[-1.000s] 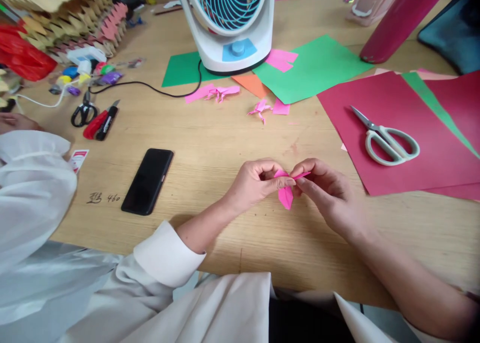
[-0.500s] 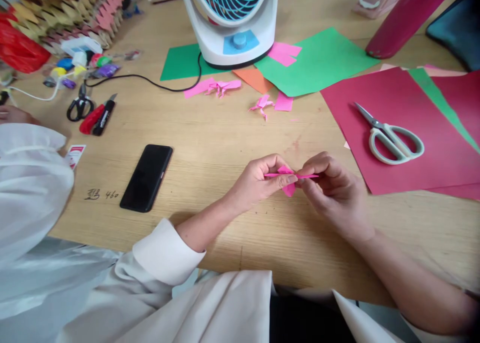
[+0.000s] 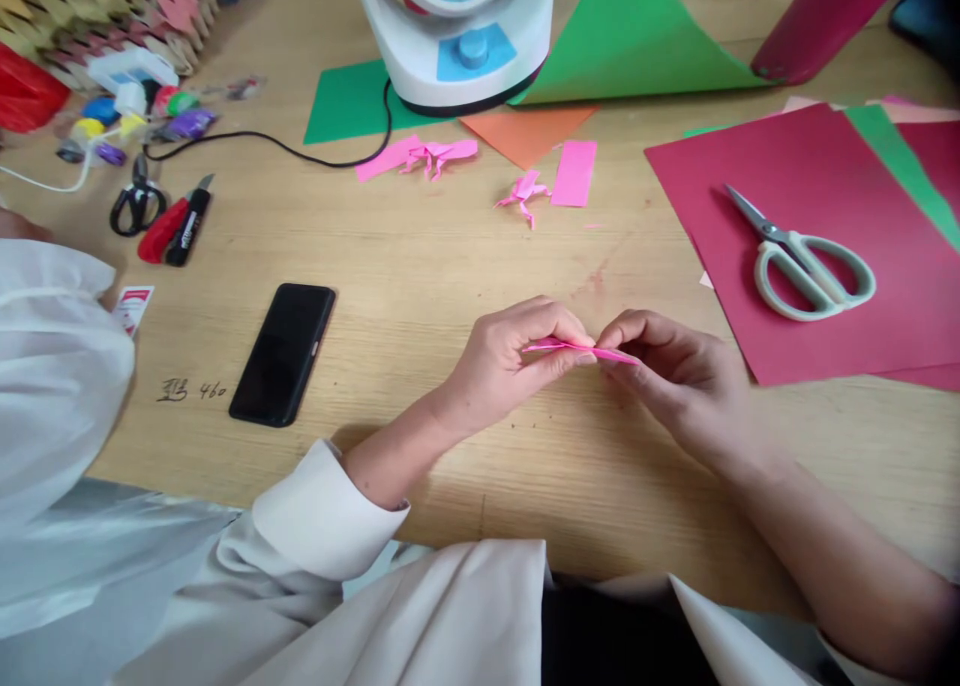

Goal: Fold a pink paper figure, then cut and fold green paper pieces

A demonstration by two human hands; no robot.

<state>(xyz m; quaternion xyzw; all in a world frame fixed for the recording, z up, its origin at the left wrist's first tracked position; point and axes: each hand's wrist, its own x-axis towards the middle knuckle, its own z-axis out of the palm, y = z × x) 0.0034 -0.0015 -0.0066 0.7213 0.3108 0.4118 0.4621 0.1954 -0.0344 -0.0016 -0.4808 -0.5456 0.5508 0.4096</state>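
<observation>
Clock positions are taken from the worked piece. Work surface: wooden table (image 3: 420,251), pale, with fine horizontal grain. At 11 o'clock, a fan (image 3: 474,51) of smooth white plastic with a blue grille and control panel. At 2 o'clock, a dark red sheet (image 3: 832,196), flat, straight-edged and matt. Between 12 and 1 o'clock, a bright green sheet (image 3: 645,41), bowed, its near edge curved. Left hand (image 3: 506,351): thumb and fingers clamped on the piece. Right hand (image 3: 686,376): thumb and forefinger pinching its 3 o'clock end. At 9 o'clock, a black phone (image 3: 283,356), glossy and round-cornered. Between 2 and 3 o'clock, scissors (image 3: 812,266), pale loop handles and metal blades, lying on the dark red sheet. At 11 o'clock, a pink folded figure (image 3: 525,196), creased, with thin legs. The worked piece, folded pink paper (image 3: 615,355), is held between both hands above the table: a slim, vivid strip, nearly edge-on, partly covered by fingers; individual folds cannot be made out.
</observation>
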